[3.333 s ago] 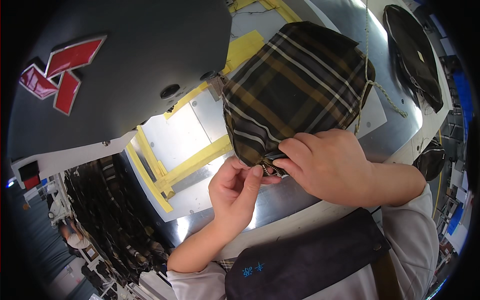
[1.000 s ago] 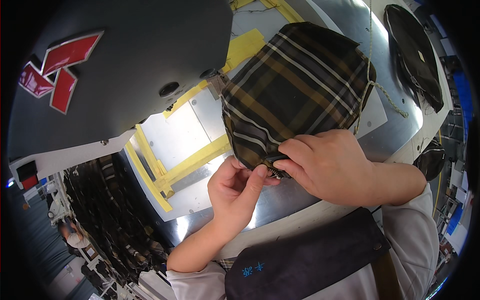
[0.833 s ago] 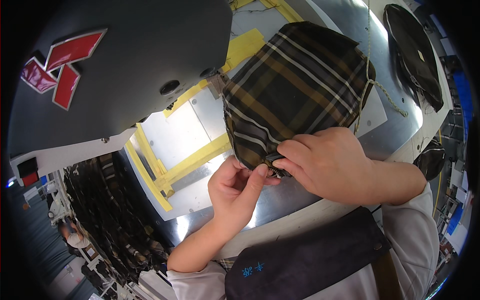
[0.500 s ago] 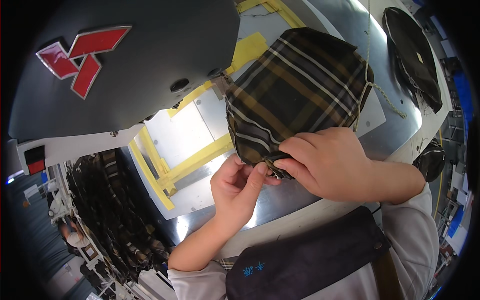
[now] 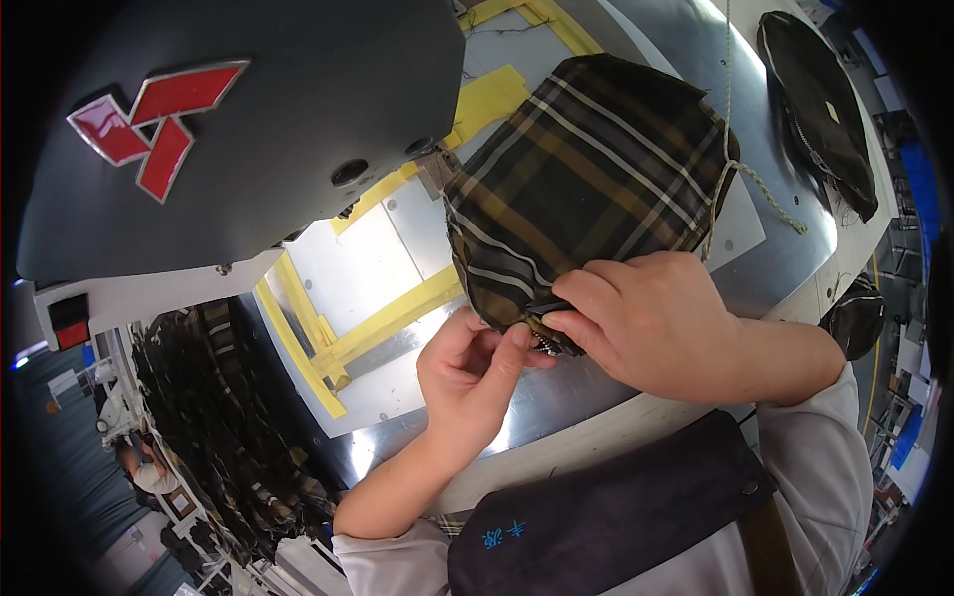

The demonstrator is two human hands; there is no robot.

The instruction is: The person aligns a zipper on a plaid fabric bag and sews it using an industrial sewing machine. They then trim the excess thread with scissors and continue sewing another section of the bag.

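A dark plaid fabric piece with brown and white stripes lies on the machine bed in front of me. Its near corner is pinched between both hands. My left hand grips that edge from below, thumb on top and fingers curled beneath. Opposite it, my right hand is closed on the same corner, thumb and forefinger pressed together. Between the thumbs a short stretch of zipper with metal teeth shows at the fabric's edge. The fingertips under the cloth are partly hidden.
A dark machine head with a red emblem overhangs the upper left. Yellow strips frame a white plate. A braided cord hangs at the fabric's right. Plaid cloth is heaped at left; a dark zippered piece lies far right.
Both hands stay at the same corner with their pinch kept. The machine head appears shifted very slightly left in the view; otherwise hardly anything differs.
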